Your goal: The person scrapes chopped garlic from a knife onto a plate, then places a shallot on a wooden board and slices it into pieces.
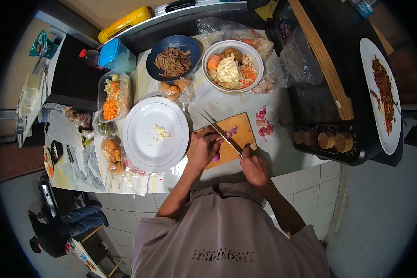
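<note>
My right hand is wrapped around the handle of a kitchen knife, whose long blade points up and left across a wooden cutting board. My left hand rests on the board left of the blade, fingers bent and pressed together over a purple shallot, mostly hidden under them. Cut shallot pieces lie on the board just beyond the blade. Peeled shallot skins are scattered on the counter to the right. Left of my left hand, a white plate bears a small heap of chopped pale bits.
Behind the board stand a white bowl of mixed food and a dark blue plate of brown strips. A tub of shredded vegetables is at left. A black oven borders the right side. Another person is at lower left.
</note>
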Available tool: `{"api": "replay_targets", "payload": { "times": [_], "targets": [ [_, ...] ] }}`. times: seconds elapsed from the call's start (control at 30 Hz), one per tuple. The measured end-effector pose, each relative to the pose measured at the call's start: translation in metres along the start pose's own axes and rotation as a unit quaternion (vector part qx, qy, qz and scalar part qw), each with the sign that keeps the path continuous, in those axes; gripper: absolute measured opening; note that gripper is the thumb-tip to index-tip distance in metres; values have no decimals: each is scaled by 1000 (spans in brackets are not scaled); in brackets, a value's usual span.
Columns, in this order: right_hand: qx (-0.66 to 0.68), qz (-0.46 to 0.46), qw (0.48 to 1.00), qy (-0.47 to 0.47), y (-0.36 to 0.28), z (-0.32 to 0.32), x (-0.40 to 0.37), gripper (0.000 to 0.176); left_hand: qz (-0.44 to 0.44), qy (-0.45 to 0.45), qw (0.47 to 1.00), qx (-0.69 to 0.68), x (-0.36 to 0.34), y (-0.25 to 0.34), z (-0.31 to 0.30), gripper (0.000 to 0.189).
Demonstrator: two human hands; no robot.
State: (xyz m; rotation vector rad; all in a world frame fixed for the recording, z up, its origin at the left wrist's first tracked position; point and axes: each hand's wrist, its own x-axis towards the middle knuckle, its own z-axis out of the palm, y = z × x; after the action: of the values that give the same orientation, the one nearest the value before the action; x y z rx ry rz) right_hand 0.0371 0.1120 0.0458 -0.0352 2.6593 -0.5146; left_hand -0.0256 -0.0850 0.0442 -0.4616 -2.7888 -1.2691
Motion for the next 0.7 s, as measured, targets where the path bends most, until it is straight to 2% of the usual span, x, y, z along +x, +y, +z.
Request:
{"api": "replay_targets", "payload": {
  "times": [0.2, 0.4, 0.47, 0.5, 0.6, 0.7],
  "targets": [
    [18, -48, 999, -15, 3, -21, 4, 24, -32, -9, 999, 1, 1, 3, -1, 16],
    [21, -32, 999, -15, -2, -40, 0, 24, -28, -11, 1000, -3, -3, -2, 0, 17],
    [60, -32, 997, -19, 3, -37, -1, 36, -18, -5, 1000, 20, -2, 2, -2, 19],
    [61, -32, 997, -18, 3, -37, -2, 36, -17, -5, 1000, 20, -2, 1, -2, 19],
    [79, -40, 996, -13, -1, -40, -5, 35, -70, -27, 997, -3, -4, -1, 0, 20],
    [109, -20, 994, -18, -7, -39, -9, 35, -36, -14, 999, 35, -6, -2, 2, 21]
  ]
}}
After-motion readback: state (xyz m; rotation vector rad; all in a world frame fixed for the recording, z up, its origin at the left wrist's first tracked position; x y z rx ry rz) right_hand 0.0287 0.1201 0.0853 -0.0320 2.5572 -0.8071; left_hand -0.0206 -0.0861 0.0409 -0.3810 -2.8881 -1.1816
